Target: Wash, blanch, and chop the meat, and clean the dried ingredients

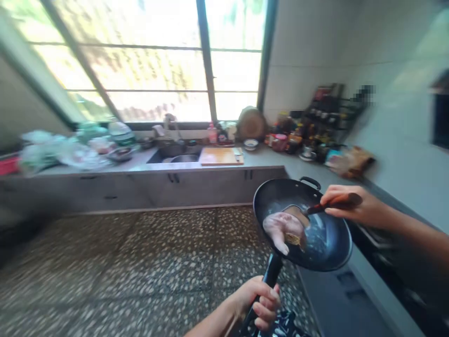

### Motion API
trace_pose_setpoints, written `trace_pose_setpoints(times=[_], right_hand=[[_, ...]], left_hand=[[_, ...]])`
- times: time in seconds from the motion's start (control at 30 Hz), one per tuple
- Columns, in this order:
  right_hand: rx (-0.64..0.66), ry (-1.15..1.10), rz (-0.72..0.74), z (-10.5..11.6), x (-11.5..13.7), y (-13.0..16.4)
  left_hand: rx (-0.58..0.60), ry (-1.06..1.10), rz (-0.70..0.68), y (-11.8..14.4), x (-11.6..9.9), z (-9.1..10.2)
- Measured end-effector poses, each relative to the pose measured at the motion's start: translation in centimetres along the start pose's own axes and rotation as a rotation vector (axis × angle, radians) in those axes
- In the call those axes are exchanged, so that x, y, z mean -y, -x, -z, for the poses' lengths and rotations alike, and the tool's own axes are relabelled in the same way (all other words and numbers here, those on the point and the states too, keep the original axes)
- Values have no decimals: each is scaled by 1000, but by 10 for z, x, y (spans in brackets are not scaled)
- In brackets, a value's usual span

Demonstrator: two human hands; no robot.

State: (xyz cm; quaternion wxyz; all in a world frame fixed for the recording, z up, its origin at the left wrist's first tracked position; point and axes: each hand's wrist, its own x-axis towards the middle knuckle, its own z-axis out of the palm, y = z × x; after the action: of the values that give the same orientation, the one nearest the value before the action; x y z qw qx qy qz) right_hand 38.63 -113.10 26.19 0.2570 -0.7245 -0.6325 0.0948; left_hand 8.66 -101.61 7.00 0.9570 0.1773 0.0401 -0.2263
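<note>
Both hands are busy: the left hand (261, 304) is wrapped tight round the black handle of the wok (326, 243), which is held just ahead of it, over the floor. Right hand (345, 206) grips a spatula (298, 213) whose blade rests against pale meat (284, 229) lying inside, just left of that hand.

Wok (326, 243) near right, meat (284, 227) and spatula (298, 214) inside it; far off, the bench (259, 161) carries a chopping board (220, 156) right of the sink (175, 154).
</note>
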Motion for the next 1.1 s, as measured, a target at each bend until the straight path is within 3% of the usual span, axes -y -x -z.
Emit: trace_pose_setpoints(times=[0.07,0.3,0.43,0.57,0.7,0.83,0.97,1.1], right_hand=[[26,-52,30,-26,7,-60],[132,-423,-65,-131,33,-281],[198,-604,-5,-196,63,-410],[284,-663,117,-250,108,-524],[292,-622,234,-285,162,-625],[323,-619,215,-328,209,-725],[277,-663,133,-386,232,-814],[251,-693,114,-433,248,-883]], left_hand=[[-14,19,-66,42,-20,15],[-113,76,-404,164,-95,78],[-162,44,-541,223,-161,111],[-241,43,-701,275,-234,137],[-299,105,-818,324,-301,161],[-291,159,-893,377,-364,196],[-219,167,-961,438,-415,244],[-179,169,-1007,502,-456,282]])
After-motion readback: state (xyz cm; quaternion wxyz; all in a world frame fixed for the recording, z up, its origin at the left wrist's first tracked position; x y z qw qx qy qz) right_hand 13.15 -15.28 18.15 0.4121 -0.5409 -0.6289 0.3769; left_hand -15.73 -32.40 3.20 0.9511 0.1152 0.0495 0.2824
